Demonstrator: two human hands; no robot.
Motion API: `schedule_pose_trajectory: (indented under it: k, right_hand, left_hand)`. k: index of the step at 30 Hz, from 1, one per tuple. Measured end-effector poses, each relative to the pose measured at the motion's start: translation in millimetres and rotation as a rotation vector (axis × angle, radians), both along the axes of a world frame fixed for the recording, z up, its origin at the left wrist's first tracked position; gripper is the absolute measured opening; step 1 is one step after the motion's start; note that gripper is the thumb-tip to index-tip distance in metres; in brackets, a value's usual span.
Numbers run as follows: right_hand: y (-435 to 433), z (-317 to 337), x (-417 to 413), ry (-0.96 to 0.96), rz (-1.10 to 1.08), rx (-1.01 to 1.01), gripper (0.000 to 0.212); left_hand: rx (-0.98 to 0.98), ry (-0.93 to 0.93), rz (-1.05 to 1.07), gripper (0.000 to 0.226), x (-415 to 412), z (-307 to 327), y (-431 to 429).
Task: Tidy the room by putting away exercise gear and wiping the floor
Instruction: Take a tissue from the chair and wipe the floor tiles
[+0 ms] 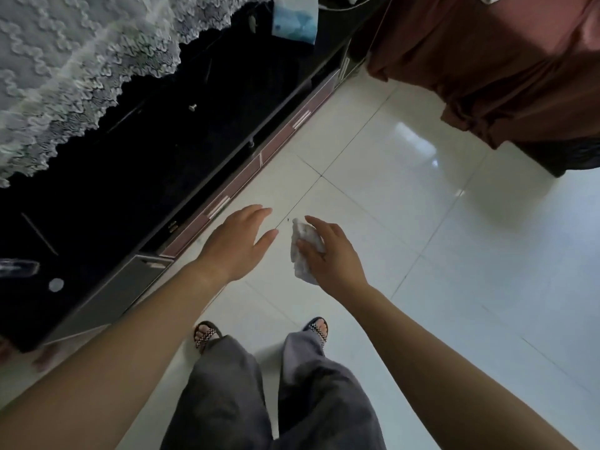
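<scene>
A person stands on a glossy white tiled floor (422, 238) beside a low black cabinet (130, 190), both arms stretched forward and down. The left hand (238, 243) hovers just off the cabinet's front edge, its fingers (259, 211) straight and released, holding nothing. The right hand (334, 254) is a little farther out from the cabinet, near the left hand but apart from it; its thumb and fingers are curled round a crumpled white cloth (305, 241), grasping it above the tiles. A small dark speck (288, 219) lies on the floor near the cabinet's base, just beside the cloth's upper tip. A white lace cover (65, 76) drapes over the cabinet top, and a blue-and-white packet (293, 17) sits at its far end. Reddish-brown fabric (487, 66) hangs well away from the cabinet, across the floor. Grey trousers (227, 401) and checked sandals (207, 332) show alongside the cabinet front.
</scene>
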State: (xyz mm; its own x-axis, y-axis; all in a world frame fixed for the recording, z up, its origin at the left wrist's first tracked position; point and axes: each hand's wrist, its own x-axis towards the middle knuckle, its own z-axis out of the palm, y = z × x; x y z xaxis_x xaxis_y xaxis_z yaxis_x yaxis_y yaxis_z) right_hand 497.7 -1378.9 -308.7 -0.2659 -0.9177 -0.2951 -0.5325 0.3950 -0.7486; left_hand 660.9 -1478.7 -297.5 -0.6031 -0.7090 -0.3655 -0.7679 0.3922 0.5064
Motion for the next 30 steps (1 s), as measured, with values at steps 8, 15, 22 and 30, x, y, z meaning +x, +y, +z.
schedule_pose_trajectory:
  k: [8, 15, 22, 30]
  right_hand:
    - [-47, -242, -5, 0.003, -0.159, 0.099, 0.054]
    - [-102, -454, -37, 0.123, -0.252, 0.029, 0.048]
    - [-119, -574, -54, 0.218, -0.386, 0.018, 0.047]
    - [-114, -630, -3, 0.216, -0.369, 0.0, 0.04]
  left_hand:
    - [-0.055, 0.074, -0.008, 0.046, -35, -257, -57]
    - [-0.124, 0.08, -0.07, 0.047, -75, -474, -109]
    - [-0.116, 0.003, -0.091, 0.048, -73, -602, -119]
    - [-0.145, -0.151, -0.108, 0.054, -18, -638, -125]
